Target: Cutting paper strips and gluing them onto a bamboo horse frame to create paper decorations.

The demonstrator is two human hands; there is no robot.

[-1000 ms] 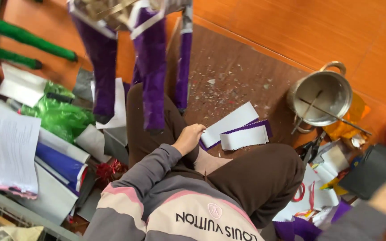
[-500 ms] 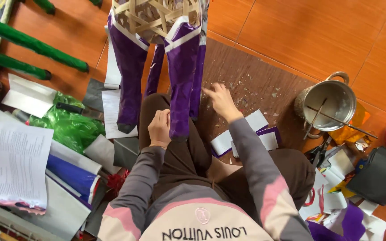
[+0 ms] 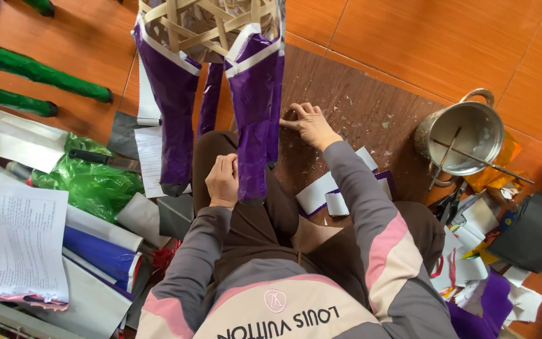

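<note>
Gripping the lower end of a glossy purple paper-covered leg (image 3: pixel 252 119) with my left hand (image 3: pixel 222 182), fingers curled tight, I rest my right hand (image 3: pixel 310 125) open, fingertips on the scuffed brown board (image 3: pixel 359 107) near its far edge. That leg hangs from a woven bamboo frame (image 3: pixel 211 25). White paper strips (image 3: pixel 321 191) lie on the board; a steel pot (image 3: pixel 462 138) stands on orange tiles (image 3: pixel 421 37).
</note>
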